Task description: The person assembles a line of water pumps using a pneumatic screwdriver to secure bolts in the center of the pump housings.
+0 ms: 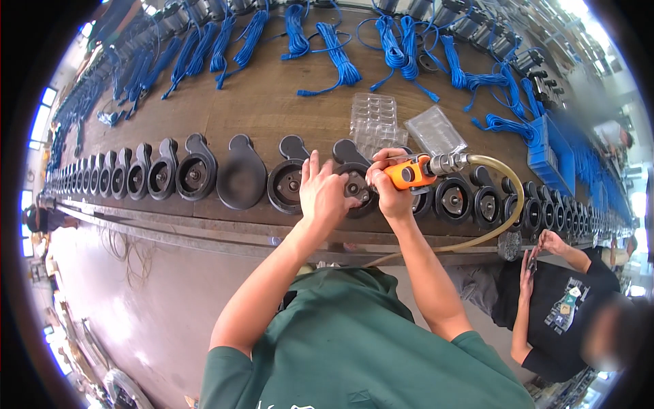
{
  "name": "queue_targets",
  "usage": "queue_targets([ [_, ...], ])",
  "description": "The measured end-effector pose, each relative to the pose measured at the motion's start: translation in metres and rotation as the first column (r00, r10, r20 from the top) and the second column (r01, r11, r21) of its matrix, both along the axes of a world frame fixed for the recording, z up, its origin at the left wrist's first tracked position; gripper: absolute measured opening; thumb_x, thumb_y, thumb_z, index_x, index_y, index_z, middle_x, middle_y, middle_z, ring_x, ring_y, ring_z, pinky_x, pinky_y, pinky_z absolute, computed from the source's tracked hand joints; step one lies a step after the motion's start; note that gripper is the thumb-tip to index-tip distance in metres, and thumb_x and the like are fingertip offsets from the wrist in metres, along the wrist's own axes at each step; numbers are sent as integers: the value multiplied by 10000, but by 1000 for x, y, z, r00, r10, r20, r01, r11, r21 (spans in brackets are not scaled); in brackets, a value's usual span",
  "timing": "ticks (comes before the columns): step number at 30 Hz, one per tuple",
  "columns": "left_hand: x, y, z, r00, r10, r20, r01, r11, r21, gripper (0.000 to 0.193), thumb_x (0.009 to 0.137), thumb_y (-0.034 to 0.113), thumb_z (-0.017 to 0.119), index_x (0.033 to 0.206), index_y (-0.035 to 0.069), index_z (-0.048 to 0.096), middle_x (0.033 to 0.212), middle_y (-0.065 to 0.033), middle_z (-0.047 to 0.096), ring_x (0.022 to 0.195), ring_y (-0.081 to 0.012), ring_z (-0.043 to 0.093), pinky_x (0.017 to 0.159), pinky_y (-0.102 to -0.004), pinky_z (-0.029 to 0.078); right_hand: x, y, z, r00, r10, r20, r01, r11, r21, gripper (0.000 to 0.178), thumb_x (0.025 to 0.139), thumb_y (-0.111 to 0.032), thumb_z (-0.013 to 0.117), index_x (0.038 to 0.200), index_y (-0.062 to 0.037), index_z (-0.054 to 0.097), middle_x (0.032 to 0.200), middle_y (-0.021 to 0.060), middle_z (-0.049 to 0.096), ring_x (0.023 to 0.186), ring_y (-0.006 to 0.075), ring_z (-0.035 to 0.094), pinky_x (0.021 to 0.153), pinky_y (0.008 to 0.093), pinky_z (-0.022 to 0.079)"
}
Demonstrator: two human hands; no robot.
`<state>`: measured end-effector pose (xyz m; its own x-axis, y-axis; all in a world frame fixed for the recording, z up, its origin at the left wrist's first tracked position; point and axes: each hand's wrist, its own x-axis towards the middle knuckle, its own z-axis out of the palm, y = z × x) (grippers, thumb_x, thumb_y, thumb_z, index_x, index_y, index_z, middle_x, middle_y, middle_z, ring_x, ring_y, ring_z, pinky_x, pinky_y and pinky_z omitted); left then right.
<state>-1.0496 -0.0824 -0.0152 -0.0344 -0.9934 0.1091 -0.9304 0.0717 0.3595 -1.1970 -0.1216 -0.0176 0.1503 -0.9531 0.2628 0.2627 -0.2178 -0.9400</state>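
Observation:
A row of black round housings with rounded tabs lies along the table. My left hand (323, 193) rests on the left side of one round black housing (361, 206), its fingers curved over the rim and the thumb on the metal centre. In my right hand (393, 194) is an orange air tool (411, 173), gripped with the fingers wrapped round it. The tool lies level above that housing's right side; its working tip is hidden. From its metal coupling (447, 163) a yellowish air hose (522, 198) loops right and down past the table edge.
Clear plastic trays (375, 121) and a clear bag (436, 129) lie beyond my hands. Bundled blue cables (337, 58) line the far side. A blue crate (547, 157) stands at right. A co-worker in a black shirt (555, 307) handles a small part nearby.

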Motion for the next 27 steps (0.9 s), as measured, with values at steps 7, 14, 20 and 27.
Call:
queue_targets([
  [7, 1, -6, 6, 997, -17, 79, 4, 986, 169, 501, 593, 428, 846, 1023, 181, 778, 1186, -103, 648, 1353, -377, 397, 1168, -511, 218, 3, -4, -11, 996, 40, 85, -43, 999, 32, 208, 829, 48, 574, 1027, -3, 538, 778, 27, 589, 661, 68, 565, 610, 204, 467],
  [14, -3, -8, 5, 989, -22, 144, -5, 983, 186, 432, 624, 423, 827, 965, 161, 782, 1084, -105, 642, 1320, -398, 414, 1151, -570, 208, 11, -23, -2, 986, 52, 162, -52, 999, 1, 210, 830, 53, 563, 1033, 5, 534, 776, 24, 587, 663, 82, 573, 619, 223, 482],
  [20, -4, -7, 5, 988, -20, 150, -10, 981, 196, 395, 644, 408, 828, 942, 155, 779, 1094, -109, 635, 1338, -391, 394, 1148, -576, 212, 19, -33, -1, 992, 32, 124, -28, 999, -35, 215, 830, 52, 548, 1039, 9, 520, 777, 23, 584, 662, 85, 574, 623, 226, 482],
  [27, -3, -6, 4, 990, -6, 140, -21, 981, 190, 384, 647, 399, 831, 935, 152, 777, 1101, -115, 635, 1341, -385, 398, 1148, -575, 216, 24, -34, -1, 996, 22, 83, -21, 1000, -17, 214, 841, 39, 508, 1049, -6, 491, 743, 56, 564, 650, 128, 551, 651, 266, 474],
])
